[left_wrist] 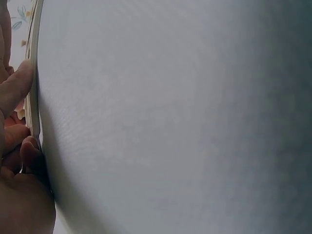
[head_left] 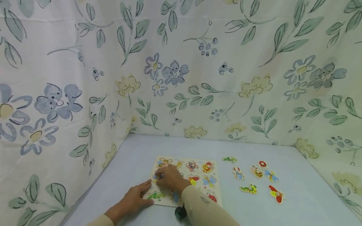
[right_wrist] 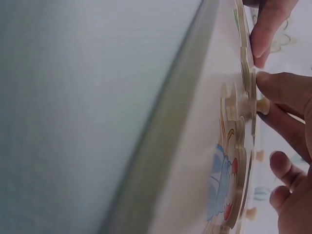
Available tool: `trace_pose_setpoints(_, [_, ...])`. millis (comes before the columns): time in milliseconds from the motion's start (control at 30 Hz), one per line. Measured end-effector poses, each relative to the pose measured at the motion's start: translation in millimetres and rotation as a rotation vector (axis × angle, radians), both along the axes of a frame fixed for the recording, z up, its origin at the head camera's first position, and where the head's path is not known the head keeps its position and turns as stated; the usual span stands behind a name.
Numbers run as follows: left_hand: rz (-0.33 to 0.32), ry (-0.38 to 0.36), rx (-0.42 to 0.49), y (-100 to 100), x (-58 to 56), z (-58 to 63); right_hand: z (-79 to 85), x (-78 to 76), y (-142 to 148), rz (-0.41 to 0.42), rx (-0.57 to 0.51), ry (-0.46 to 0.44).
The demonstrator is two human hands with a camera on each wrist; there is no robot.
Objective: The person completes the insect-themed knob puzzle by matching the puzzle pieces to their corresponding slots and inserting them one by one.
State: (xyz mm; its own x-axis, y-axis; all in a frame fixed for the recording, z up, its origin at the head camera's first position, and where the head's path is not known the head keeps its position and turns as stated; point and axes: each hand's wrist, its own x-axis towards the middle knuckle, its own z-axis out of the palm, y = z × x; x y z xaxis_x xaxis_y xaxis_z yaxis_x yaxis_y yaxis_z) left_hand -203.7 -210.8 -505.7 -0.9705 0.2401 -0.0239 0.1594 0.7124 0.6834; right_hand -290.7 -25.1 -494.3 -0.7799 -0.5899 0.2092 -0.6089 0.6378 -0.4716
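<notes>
A wooden peg puzzle board (head_left: 198, 203) with insect pictures lies flat on the table. My right hand (head_left: 172, 179) is over its left part, thumb and finger pinching the small wooden peg (right_wrist: 263, 105) of a puzzle piece (right_wrist: 253, 105). Most of that piece is hidden under the hand in the head view. My left hand (head_left: 135, 197) touches the board's front left corner, fingers along the left side and thumb near the front edge. Beside it, a green grasshopper piece (head_left: 156, 196) shows on the board. In the left wrist view the board's edge (left_wrist: 33, 105) meets the fingers.
Several loose pieces lie right of the board: a grasshopper (head_left: 229, 159), a beetle (head_left: 238, 173), a caterpillar (head_left: 249, 188), a red-winged insect (head_left: 276, 194), a blue-winged insect (head_left: 271, 175) and a ladybird (head_left: 262, 164). A dark round object (head_left: 181, 212) is by the right wrist. Patterned cloth surrounds the table.
</notes>
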Motion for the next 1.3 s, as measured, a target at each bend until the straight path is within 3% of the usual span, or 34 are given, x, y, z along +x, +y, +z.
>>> trace_pose_setpoints(267, [0.004, -0.016, 0.002, 0.2, -0.6, 0.3, 1.5, 1.6, -2.4, -0.061, 0.084, 0.009])
trace_pose_setpoints(533, [0.01, -0.032, 0.007, 2.3, -2.0, 1.3, -0.2, 0.4, 0.7, -0.059, 0.063, -0.011])
trace_pose_setpoints(800, [0.022, -0.028, 0.008, 0.9, -0.6, -0.9, 4.3, -1.4, 8.7, -0.037, -0.238, -0.085])
trace_pose_setpoints(1100, [0.059, -0.045, -0.016, 4.9, -1.6, -1.9, 45.1, 4.0, 42.6, -0.115, -0.428, 0.07])
trace_pose_setpoints(1300, [0.093, -0.059, -0.045, 7.9, -2.3, -0.1, 72.3, 2.1, 76.4, -0.187, -0.529, 0.125])
